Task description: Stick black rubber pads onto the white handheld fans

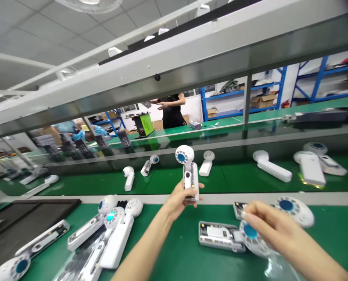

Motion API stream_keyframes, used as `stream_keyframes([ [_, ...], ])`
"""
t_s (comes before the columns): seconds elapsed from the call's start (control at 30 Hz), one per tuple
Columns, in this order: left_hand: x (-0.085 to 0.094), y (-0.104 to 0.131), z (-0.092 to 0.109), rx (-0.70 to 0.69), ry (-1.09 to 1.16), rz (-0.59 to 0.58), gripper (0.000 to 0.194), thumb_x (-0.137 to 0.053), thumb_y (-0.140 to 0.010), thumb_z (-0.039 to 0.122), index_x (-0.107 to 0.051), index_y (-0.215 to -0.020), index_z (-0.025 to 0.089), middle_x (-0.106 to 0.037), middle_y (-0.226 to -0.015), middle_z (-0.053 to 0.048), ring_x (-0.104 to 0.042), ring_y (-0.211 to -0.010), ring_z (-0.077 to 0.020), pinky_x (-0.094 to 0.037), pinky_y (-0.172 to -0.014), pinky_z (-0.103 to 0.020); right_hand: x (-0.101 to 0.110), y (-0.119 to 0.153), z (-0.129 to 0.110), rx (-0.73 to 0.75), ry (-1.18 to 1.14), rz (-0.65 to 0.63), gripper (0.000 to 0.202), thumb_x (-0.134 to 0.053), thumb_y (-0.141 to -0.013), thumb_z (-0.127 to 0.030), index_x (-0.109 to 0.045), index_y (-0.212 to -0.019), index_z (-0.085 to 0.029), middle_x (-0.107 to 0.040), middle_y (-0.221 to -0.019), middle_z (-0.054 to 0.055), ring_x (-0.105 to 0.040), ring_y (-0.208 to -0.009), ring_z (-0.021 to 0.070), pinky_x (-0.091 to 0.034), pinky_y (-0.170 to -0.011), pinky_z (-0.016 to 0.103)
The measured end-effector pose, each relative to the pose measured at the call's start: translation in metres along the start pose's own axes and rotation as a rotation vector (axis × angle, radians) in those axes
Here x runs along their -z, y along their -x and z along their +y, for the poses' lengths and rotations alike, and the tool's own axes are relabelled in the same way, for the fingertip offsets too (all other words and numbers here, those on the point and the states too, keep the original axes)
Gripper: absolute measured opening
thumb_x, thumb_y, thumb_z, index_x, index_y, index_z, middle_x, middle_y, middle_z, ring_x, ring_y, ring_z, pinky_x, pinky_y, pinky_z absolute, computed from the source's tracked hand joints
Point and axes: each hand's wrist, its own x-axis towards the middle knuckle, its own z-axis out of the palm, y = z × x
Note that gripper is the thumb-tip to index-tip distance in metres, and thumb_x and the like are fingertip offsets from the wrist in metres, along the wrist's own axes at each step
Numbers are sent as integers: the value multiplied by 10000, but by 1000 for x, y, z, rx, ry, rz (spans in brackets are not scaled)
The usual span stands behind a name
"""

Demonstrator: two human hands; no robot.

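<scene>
My left hand (178, 200) is wrapped round the clear-and-white handle of a small handheld fan (185, 154), held upright above the bench edge. The fan's round slotted head with its blue centre points up. My right hand (272, 224) is closed, thumb and forefinger pinched together; whatever is between them I cannot make out. Below it, another handheld fan (221, 236) lies on the green bench top, its head partly covered by my fingers. Just beyond that hand lie a white fan (295, 210) and a clear-cased handle end (238, 209).
Several fans (117, 242) are piled at the left, beside a dark tray (30, 218). More fans lie along the green conveyor belt (168, 183) behind a pale rail. Across the line stand a person in black (173, 111) and dark boxes (82, 146). A metal beam (162, 70) crosses overhead.
</scene>
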Motion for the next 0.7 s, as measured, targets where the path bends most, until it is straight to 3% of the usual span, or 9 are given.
stream_keyframes([
  [0.13, -41, 48, 1, -41, 218, -243, 407, -655, -621, 236, -459, -967, 150, -595, -827, -55, -571, -543, -124, -423, -362, -172, -15, -7, -19, 6, -54, -3, 285, -454, -810, -451, -461, -671, -202, -314, -530, -73, -265, -463, 105, -227, -433, 234],
  [0.33, -60, 73, 0, 7, 228, -326, 451, -675, -601, 236, -471, -992, 141, -568, -737, -27, -576, -526, -123, -394, -335, -135, -13, -3, -27, 22, -139, -76, 272, -479, -819, -429, -459, -695, -188, -281, -544, -85, -212, -454, 87, -162, -412, 224],
  [0.5, -64, 79, 1, -16, 138, -289, 455, -671, -618, 269, -451, -997, 147, -566, -729, -26, -576, -544, -135, -371, -327, -137, -9, 1, -33, -8, -137, -122, 296, -493, -810, -441, -452, -680, -178, -333, -570, -70, -213, -460, 79, -154, -407, 218],
  [0.6, -65, 83, 4, -42, -75, -184, 447, -640, -620, 204, -435, -1014, 161, -555, -656, 3, -567, -525, -145, -365, -317, -150, -8, 4, -35, -70, -142, -122, 317, -512, -785, -461, -424, -648, -189, -280, -546, -83, -186, -448, 77, -126, -404, 220],
  [0.7, -67, 88, 4, -96, -251, -78, 435, -604, -606, 107, -458, -1011, 174, -552, -643, 28, -504, -449, -89, -342, -323, -141, -10, 5, -35, -91, -131, -112, 322, -533, -758, -468, -428, -635, -189, -295, -535, -79, -201, -441, 78, -131, -399, 215],
])
